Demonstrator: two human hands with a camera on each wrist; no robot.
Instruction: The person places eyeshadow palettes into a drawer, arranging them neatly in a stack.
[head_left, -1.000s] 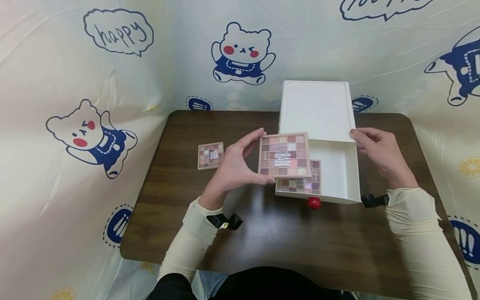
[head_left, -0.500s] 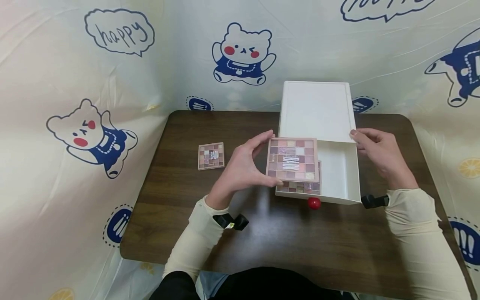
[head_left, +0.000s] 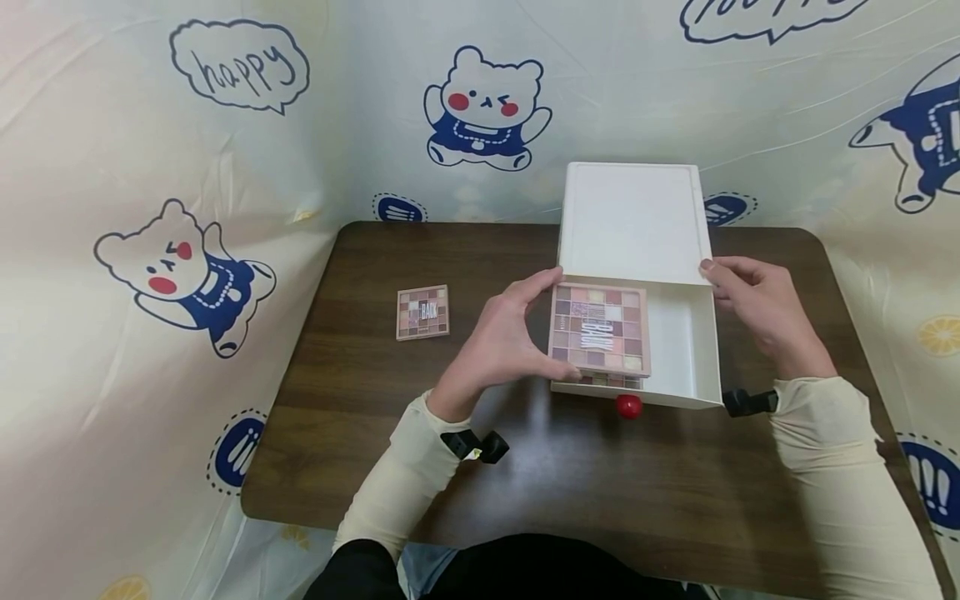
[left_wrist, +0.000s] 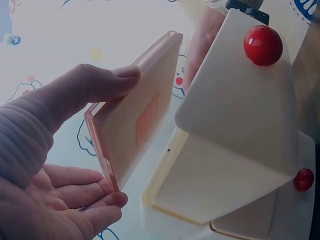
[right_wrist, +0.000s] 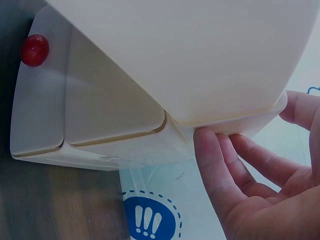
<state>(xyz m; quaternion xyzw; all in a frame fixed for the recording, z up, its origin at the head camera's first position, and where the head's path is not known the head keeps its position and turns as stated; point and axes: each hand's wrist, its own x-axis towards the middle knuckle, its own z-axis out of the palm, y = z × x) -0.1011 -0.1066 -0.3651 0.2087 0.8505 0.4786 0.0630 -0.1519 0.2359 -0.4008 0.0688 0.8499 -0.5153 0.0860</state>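
Note:
In my left hand (head_left: 506, 346) is a pink square eyeshadow palette (head_left: 600, 329), pinched at opposite edges between thumb and fingers. It is over the pulled-out top drawer (head_left: 681, 346) of a white drawer box (head_left: 633, 218). Beneath it a second palette (head_left: 611, 381) lies in the drawer, mostly covered. The left wrist view catches the held palette's pale underside (left_wrist: 142, 117), tilted, with a pinkish label. My right hand (head_left: 765, 308) holds the box's front right corner; its fingers (right_wrist: 212, 155) press the side, with the thumb on top in the head view.
A smaller eyeshadow palette (head_left: 423, 312) lies on the brown table (head_left: 360, 417) at left. A red round knob (head_left: 628, 407) sticks out from the open drawer's front. Lower down, another red knob (left_wrist: 303, 180) marks a second drawer. A patterned curtain (head_left: 345, 108) hangs behind.
My left hand has carried the palette right and slightly toward me, from the drawer's left side to over it, covering more of the palette inside. The right hand has stayed at the box.

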